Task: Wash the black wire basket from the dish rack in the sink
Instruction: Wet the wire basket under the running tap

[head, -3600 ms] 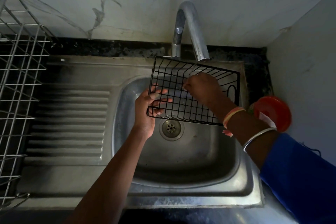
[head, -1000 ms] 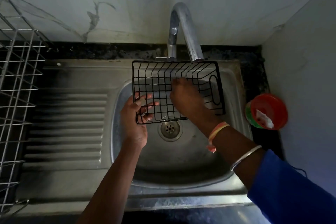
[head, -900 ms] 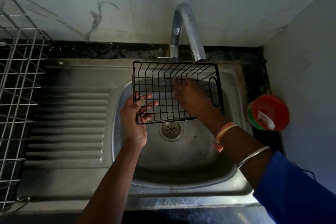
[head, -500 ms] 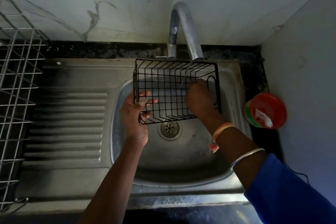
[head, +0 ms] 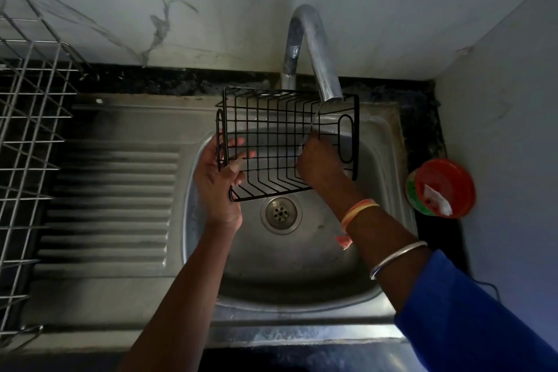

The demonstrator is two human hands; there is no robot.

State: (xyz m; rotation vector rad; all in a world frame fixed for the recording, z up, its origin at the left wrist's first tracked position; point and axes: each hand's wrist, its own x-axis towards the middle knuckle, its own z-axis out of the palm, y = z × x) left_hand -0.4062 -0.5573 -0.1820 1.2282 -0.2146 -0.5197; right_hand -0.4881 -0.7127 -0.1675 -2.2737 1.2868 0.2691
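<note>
Now the wire basket [head: 273, 146] has turned, left hand [head: 217, 180] clasping its end, right hand [head: 320, 164] inside, grip unclear.

One black wire basket [head: 268, 130], one curved steel tap [head: 320, 48], one stainless steel sink [head: 287, 269] with one round drain [head: 280, 214], one silver wire dish rack [head: 27, 130], one red-lidded round tub [head: 444, 184] — plus left hand [head: 216, 181] and right hand [head: 320, 163], two hands.
</note>
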